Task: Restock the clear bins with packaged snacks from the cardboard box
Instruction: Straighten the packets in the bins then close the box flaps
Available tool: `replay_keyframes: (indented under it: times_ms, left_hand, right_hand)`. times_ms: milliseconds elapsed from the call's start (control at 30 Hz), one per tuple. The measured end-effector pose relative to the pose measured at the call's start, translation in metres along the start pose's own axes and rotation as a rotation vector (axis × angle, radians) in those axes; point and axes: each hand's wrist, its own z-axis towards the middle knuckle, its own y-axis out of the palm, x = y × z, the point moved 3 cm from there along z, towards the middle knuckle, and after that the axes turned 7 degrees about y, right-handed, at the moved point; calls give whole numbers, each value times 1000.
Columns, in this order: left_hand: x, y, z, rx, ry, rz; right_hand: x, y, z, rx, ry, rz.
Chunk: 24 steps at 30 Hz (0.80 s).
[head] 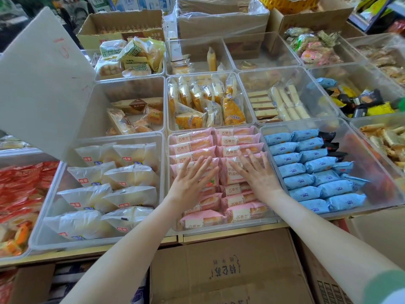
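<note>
Two hands, left hand (190,183) and right hand (256,173), fingers spread flat on perhaps sixteen pink packets (237,141)

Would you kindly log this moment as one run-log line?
step: pressing pink packs flat | left hand: open, on pink packs | right hand: open, on packs | pink bin: full | cardboard box: closed

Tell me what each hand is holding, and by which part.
Nothing is held. The left hand and right hand lie flat, fingers spread, on the pink snack packs in their clear bin.
</note>
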Motion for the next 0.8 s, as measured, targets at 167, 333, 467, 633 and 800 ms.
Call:
replay_keyframes:
  times_ms: [167,333,467,633,800]
  left_hand:
    - [2,-2,1,7,-11,-25]
    - [4,-16,13,-23,-23,1]
    - [13,-30,36,-92,-37,-2]
    - [24,-37,58,-219,13,-3]
    - [21,-44,61,-244,43,35]
  right_hand:
    - [3,1,-5,-3,31,14]
    - [24,-14,-16,-130,298,-32]
    - [32,-16,-18,-192,326,-32]
    - [33,-16,-17,-236,318,2]
    - [36,-14,-17,-263,345,46]
